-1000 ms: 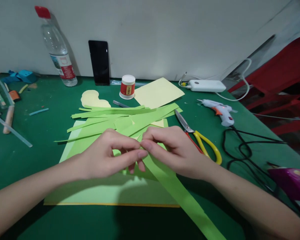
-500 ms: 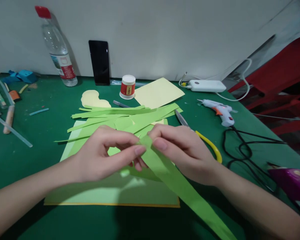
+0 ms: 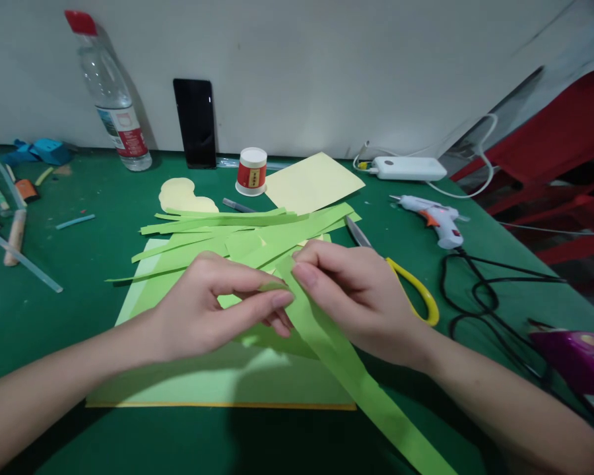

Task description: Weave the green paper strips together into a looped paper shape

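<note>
Two near-closed pinches: left hand (image 3: 198,309) and right hand (image 3: 369,307) gripping green strip (image 3: 341,356).

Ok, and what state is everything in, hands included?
Left hand, pinching the green strip
Right hand, pinching the green strip
Green strip, held near one end
Cut strips, lying in a loose pile
Bottle, upright, capped
Phone, propped upright, screen dark
Paper cup, standing wider end down
Glue gun, lying on its side
Scissors, lying partly hidden; blades open or shut, can't tell
</note>
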`<control>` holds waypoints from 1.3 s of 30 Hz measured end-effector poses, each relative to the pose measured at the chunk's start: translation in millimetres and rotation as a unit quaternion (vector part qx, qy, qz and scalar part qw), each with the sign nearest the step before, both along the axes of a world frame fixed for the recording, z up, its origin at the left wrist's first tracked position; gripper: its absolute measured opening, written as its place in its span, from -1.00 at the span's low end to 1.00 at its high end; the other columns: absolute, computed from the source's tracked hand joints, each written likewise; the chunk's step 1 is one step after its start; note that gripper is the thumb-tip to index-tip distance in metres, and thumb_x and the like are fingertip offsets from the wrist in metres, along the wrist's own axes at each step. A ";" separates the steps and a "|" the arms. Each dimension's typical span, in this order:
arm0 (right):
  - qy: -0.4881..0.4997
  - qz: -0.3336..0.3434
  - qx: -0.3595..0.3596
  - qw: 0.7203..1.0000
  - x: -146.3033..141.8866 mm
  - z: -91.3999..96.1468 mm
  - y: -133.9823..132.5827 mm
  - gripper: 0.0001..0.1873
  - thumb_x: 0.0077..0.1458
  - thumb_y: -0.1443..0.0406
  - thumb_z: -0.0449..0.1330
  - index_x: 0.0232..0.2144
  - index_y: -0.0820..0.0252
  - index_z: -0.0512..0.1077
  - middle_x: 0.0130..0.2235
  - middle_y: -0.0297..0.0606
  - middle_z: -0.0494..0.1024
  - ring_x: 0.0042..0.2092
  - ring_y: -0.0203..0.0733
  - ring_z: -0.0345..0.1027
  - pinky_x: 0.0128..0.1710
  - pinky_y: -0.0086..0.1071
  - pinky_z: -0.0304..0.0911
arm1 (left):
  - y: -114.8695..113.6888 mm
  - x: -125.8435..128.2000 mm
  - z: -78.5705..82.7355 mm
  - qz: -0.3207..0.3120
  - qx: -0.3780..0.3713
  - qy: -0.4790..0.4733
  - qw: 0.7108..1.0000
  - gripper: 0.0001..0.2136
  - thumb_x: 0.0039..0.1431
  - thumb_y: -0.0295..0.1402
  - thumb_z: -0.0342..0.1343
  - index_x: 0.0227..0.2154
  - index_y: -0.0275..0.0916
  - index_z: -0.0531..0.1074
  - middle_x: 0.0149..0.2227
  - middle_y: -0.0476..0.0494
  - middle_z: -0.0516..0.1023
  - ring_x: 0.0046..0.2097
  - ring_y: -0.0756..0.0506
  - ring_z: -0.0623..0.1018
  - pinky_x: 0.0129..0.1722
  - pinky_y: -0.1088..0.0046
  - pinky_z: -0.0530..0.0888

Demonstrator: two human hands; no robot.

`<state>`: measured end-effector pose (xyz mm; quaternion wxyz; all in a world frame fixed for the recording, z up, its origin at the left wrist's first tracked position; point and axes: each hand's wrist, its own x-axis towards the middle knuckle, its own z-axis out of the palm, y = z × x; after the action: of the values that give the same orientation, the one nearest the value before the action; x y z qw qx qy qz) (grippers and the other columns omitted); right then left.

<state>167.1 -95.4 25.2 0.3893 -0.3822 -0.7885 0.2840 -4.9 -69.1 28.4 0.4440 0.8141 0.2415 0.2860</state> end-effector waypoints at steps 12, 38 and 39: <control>0.033 0.004 -0.042 0.999 0.0 1.3 2.7 -0.75 0.11 0.40 -0.01 -0.61 0.19 0.14 -0.65 -0.48 0.14 -0.62 -0.46 -0.05 -0.66 -0.51 -0.14 | 1.8 -0.7 -5.0 0.013 -0.003 -0.002 1.000 -0.86 0.10 -0.43 0.07 -0.53 -0.29 0.45 -0.61 0.06 0.38 -0.58 0.10 0.28 -0.61 0.62 0.24; -0.014 0.039 -0.068 0.997 6.0 1.5 6.6 -0.76 0.18 0.32 -0.07 -0.54 0.18 0.16 -0.62 -0.47 0.13 -0.60 -0.44 -0.02 -0.64 -0.49 -0.12 | 4.7 0.9 -5.5 0.036 -0.137 -0.050 0.989 -0.89 0.06 -0.46 0.08 -0.51 -0.27 0.49 -0.49 -0.01 0.56 -0.47 0.03 0.51 -0.48 0.62 0.46; -0.009 0.041 -0.073 0.996 6.5 1.6 6.3 -0.75 0.18 0.32 -0.06 -0.55 0.19 0.15 -0.63 -0.47 0.14 -0.60 -0.43 -0.01 -0.64 -0.48 -0.12 | 5.2 0.5 -6.5 0.037 -0.141 -0.061 0.987 -0.88 0.07 -0.45 0.06 -0.51 -0.28 0.47 -0.48 -0.02 0.55 -0.45 0.03 0.51 -0.46 0.61 0.46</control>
<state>173.6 -89.1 26.8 0.3408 -0.3793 -0.7844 0.3531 -4.4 -63.9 21.9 0.5575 0.7150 0.2819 0.3139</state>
